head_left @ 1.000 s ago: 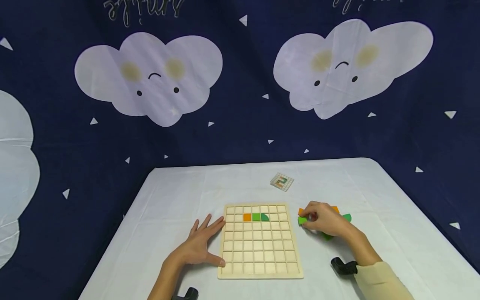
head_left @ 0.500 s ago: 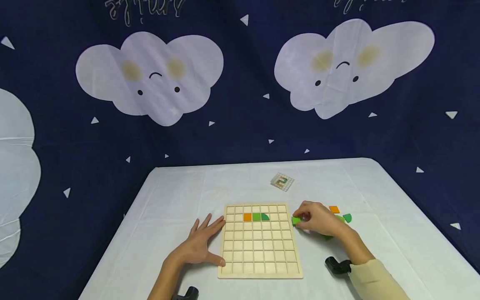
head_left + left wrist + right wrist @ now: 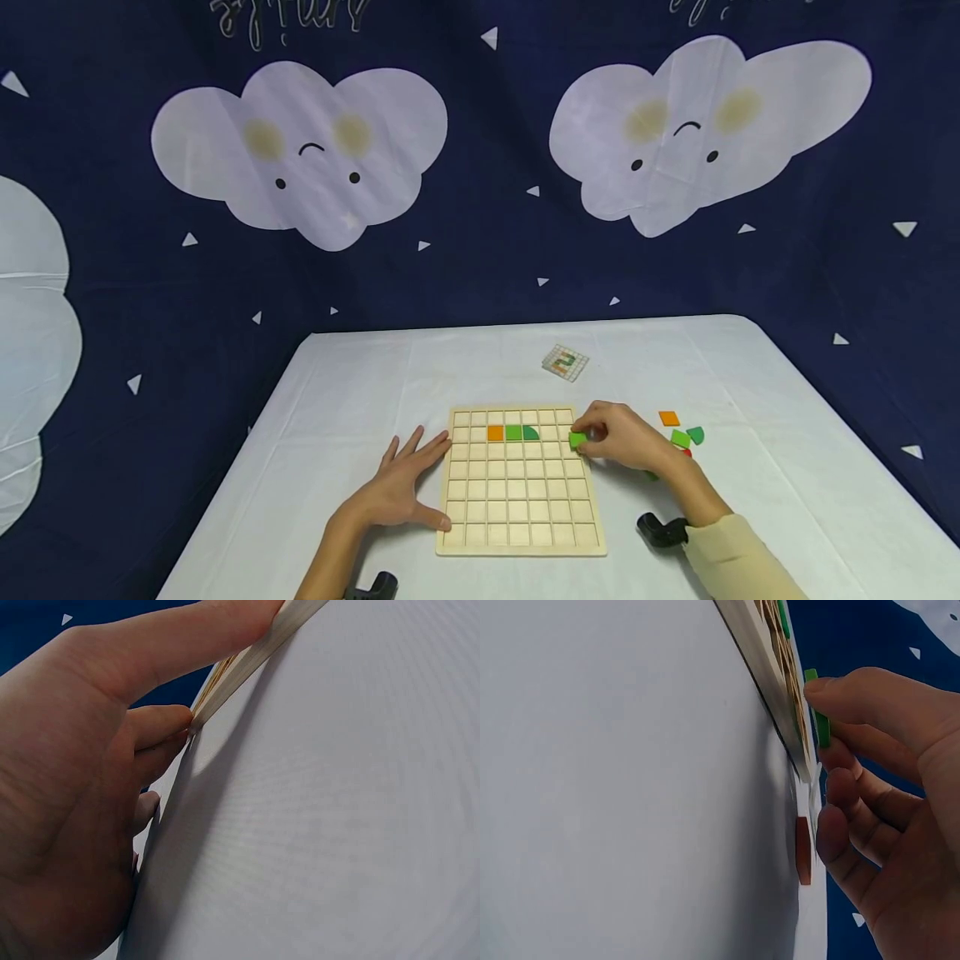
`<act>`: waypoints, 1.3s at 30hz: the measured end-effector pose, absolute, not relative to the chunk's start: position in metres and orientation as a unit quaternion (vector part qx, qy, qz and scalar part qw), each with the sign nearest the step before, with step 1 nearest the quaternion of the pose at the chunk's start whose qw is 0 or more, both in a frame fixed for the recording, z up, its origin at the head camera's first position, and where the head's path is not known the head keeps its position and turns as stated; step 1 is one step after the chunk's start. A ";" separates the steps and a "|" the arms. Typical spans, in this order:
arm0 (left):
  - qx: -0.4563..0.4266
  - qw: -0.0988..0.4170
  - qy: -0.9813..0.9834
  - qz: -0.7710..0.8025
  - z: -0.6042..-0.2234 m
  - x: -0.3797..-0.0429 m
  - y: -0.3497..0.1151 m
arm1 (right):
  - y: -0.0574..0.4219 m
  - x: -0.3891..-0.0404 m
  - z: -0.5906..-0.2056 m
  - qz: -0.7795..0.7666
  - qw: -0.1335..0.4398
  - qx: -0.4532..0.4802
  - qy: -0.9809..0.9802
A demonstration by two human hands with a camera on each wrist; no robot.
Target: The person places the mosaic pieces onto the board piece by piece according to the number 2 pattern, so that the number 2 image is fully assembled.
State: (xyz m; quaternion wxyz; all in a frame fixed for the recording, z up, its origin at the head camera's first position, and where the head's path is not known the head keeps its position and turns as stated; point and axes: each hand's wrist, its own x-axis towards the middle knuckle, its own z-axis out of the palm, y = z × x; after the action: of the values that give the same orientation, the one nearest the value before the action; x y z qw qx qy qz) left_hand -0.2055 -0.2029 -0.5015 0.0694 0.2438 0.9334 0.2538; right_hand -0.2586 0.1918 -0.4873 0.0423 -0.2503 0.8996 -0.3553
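Right hand [image 3: 618, 435] pinches a green block [image 3: 577, 439] between thumb and fingers, other fingers loosely curled; block is held clear of the wooden board [image 3: 517, 493], over its right edge. Left hand [image 3: 397, 492] spread wide, gripping nothing, thumb and a fingertip touching the board's left edge. On the board, left of the right hand, in one row: orange square [image 3: 496, 432], light green square [image 3: 513, 432], dark green quarter-round [image 3: 530, 432]. Picture card [image 3: 566, 362] lies beyond the right hand, slightly left. Right of that hand, loose on the white cloth [image 3: 360, 392]: orange tile [image 3: 669, 418], light green tile [image 3: 681, 439], dark green rounded tile [image 3: 696, 435], partly hidden red piece [image 3: 687, 452]. Right wrist view: reddish-brown block [image 3: 803, 850] on the cloth below the fingertips.
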 end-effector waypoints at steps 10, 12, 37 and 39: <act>0.239 0.070 0.935 0.254 -0.502 -0.206 -0.203 | 0.180 -0.263 -0.492 -0.387 0.059 -0.268 0.880; 0.237 0.070 0.936 0.252 -0.502 -0.207 -0.203 | 0.178 -0.263 -0.493 -0.388 0.062 -0.275 0.878; 0.235 0.072 0.936 0.251 -0.503 -0.207 -0.201 | 0.141 -0.263 -0.494 -0.359 0.061 -0.309 0.878; 0.233 0.071 0.937 0.250 -0.503 -0.206 -0.202 | 0.138 -0.263 -0.495 -0.350 0.052 -0.324 0.878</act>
State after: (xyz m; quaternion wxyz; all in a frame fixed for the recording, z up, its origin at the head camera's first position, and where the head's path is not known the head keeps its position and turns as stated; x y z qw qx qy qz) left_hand -0.2060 -0.2017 -0.5027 0.0707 0.2327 0.9371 0.2504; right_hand -0.2631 0.1379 -0.4951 0.0517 -0.3236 0.8777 -0.3496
